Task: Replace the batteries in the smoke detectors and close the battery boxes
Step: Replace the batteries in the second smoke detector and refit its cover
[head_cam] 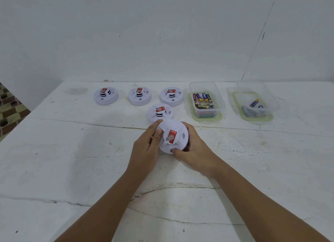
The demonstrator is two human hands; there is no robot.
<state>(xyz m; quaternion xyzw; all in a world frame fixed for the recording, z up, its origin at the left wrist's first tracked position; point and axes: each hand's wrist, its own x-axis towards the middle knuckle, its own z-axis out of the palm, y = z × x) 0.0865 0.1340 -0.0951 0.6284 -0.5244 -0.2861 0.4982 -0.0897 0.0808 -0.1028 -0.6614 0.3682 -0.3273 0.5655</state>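
White round plastic smoke detector (173,136) gripped both sides, left hand (147,144) and right hand (194,149) fingers (178,151) curled pinching rim, likely steadying to open it.

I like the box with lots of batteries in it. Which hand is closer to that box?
Right. The right hand holds the near smoke detector on the side toward the fuller battery box. The left hand grips the detector's other side, farther from the box.
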